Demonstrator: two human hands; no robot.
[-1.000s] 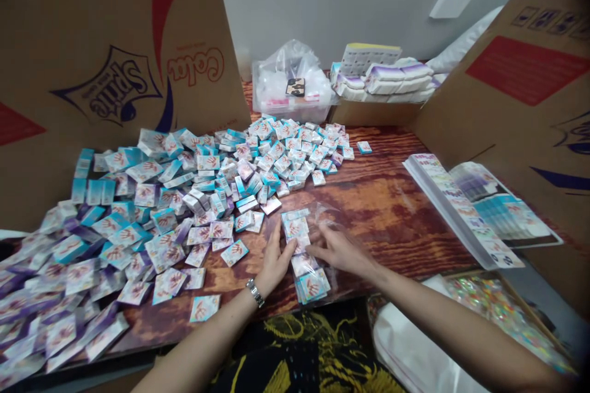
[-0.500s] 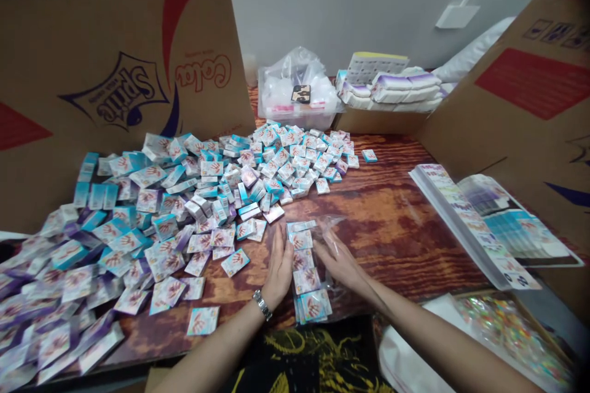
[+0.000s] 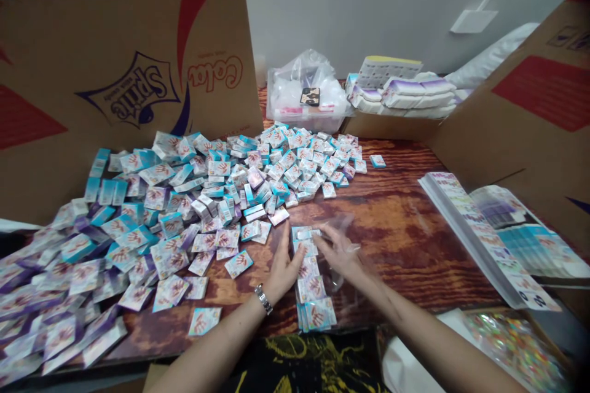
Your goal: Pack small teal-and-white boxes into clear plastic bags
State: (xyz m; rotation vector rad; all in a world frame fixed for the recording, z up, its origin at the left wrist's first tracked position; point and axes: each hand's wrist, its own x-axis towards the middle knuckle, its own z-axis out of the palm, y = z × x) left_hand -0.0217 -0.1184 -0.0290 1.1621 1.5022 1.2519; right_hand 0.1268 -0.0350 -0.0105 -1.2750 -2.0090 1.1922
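Observation:
A short row of small blue-and-white boxes (image 3: 313, 295) printed with a hand lies on the dark wooden table (image 3: 405, 221), partly inside a clear plastic bag (image 3: 343, 239). My left hand (image 3: 283, 267), with a metal watch at the wrist, rests flat against the row's left side, fingers stretched out. My right hand (image 3: 343, 255) lies on the bag and the far end of the row, fingers extended and touching the top boxes. A large heap of the same boxes (image 3: 175, 209) spreads over the table to the left.
Tall cardboard panels (image 3: 115, 73) stand at left and right. A clear tub with plastic bags (image 3: 306, 95) and folded white packs (image 3: 405, 92) sit at the back. Stacked printed sheets (image 3: 488, 233) lie at right. A white bag (image 3: 405, 362) lies near my lap.
Both hands have stayed at the row of boxes, sliding slightly up along it and pressing its sides. The view has shifted a little leftward and down.

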